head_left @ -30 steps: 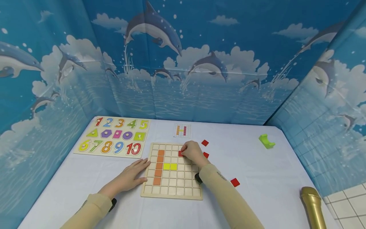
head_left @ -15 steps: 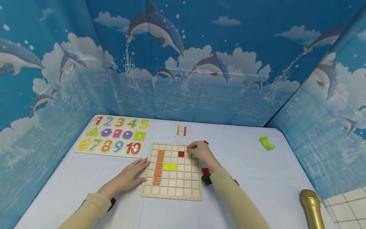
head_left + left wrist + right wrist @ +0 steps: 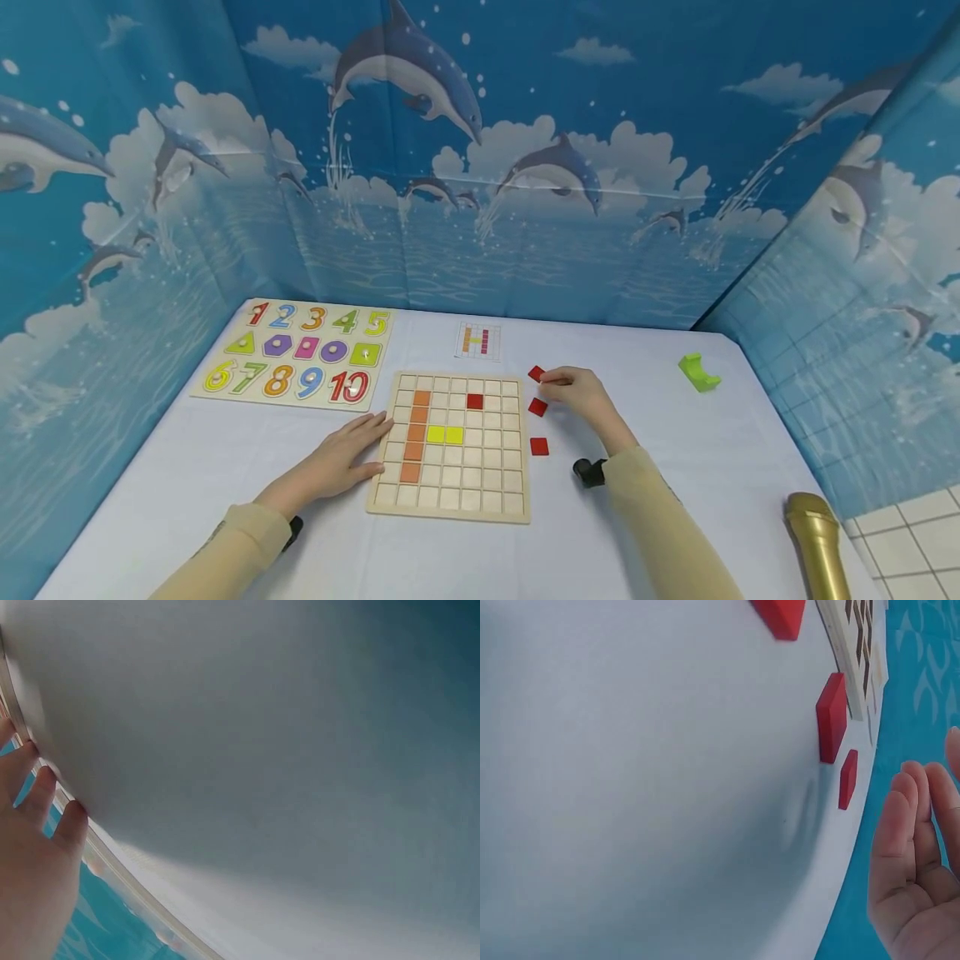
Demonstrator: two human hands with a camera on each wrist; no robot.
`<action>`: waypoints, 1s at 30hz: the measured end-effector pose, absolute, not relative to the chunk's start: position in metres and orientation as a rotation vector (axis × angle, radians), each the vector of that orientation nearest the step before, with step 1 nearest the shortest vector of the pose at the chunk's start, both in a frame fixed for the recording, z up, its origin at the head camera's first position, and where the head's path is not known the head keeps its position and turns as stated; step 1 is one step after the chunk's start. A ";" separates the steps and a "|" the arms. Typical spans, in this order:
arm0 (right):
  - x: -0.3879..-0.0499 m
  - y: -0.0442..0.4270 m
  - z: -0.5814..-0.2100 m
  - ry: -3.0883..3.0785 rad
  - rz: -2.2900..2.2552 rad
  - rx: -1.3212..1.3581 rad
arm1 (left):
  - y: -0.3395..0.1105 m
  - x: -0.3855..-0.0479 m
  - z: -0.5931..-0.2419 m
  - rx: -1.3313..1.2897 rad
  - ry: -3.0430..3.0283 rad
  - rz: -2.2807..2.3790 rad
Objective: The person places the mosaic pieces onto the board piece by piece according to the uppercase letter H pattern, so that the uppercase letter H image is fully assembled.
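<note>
The wooden grid board [image 3: 450,514] holds a column of orange tiles [image 3: 416,433], two yellow tiles [image 3: 454,436] and one red tile [image 3: 475,402]. My left hand [image 3: 330,467] rests along the board's left edge; its fingertips [image 3: 73,806] touch that rim in the left wrist view. Right of the board, my right hand [image 3: 581,400] has its fingers beside the farthest loose red tile [image 3: 536,374]. Two more lie nearer, a middle one [image 3: 537,407] and a near one [image 3: 539,447]. In the right wrist view, my right hand [image 3: 919,862] has extended, slightly bent fingers, apart from the red tiles [image 3: 832,718].
A number and shape puzzle board [image 3: 292,350] lies at the back left. Behind the grid board is a small pattern card [image 3: 478,342]. A green curved block [image 3: 699,372] sits at the back right, and a gold microphone [image 3: 817,542] at the front right.
My right hand has let go of the red tile on the board and moved right, to the loose red tiles. My left hand has stayed at the board's edge.
</note>
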State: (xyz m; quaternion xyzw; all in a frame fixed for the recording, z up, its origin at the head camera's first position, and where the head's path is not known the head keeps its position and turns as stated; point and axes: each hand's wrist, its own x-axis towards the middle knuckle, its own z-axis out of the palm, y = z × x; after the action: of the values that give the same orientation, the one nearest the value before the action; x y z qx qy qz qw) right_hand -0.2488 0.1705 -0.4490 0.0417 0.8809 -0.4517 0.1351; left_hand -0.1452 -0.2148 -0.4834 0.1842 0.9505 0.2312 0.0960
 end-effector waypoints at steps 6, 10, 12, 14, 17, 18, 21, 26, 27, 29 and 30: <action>-0.248 0.178 -0.453 2.556 -1.323 0.130 | -0.215 -0.146 -0.485 0.540 2.812 0.684; -0.247 0.179 -0.455 2.557 -1.321 0.146 | -0.216 -0.147 -0.486 0.548 2.815 0.679; -0.247 0.179 -0.457 2.560 -1.315 0.147 | -0.216 -0.147 -0.487 0.551 2.816 0.682; -0.247 0.179 -0.459 2.564 -1.307 0.141 | -0.216 -0.147 -0.487 0.552 2.814 0.686; -0.247 0.178 -0.461 2.567 -1.294 0.143 | -0.216 -0.146 -0.486 0.548 2.811 0.697; -0.247 0.178 -0.462 2.570 -1.287 0.141 | -0.216 -0.146 -0.486 0.545 2.809 0.703; -0.247 0.176 -0.464 2.583 -1.262 0.148 | -0.216 -0.146 -0.486 0.534 2.803 0.721; -0.247 0.172 -0.466 2.615 -1.216 0.130 | -0.216 -0.146 -0.486 0.522 2.798 0.723; -0.247 0.171 -0.466 2.620 -1.206 0.123 | -0.216 -0.145 -0.486 0.521 2.798 0.722; -0.246 0.170 -0.467 2.627 -1.187 0.106 | -0.216 -0.146 -0.486 0.524 2.799 0.719; -0.246 0.170 -0.467 2.628 -1.180 0.106 | -0.216 -0.146 -0.486 0.527 2.801 0.718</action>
State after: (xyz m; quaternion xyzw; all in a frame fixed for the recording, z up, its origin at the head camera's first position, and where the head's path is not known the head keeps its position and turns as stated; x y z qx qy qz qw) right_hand -0.2457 0.1699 -0.4670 0.0364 0.9040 -0.4060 0.1288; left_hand -0.1456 -0.2157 -0.4862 0.1783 0.9481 0.2431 0.1012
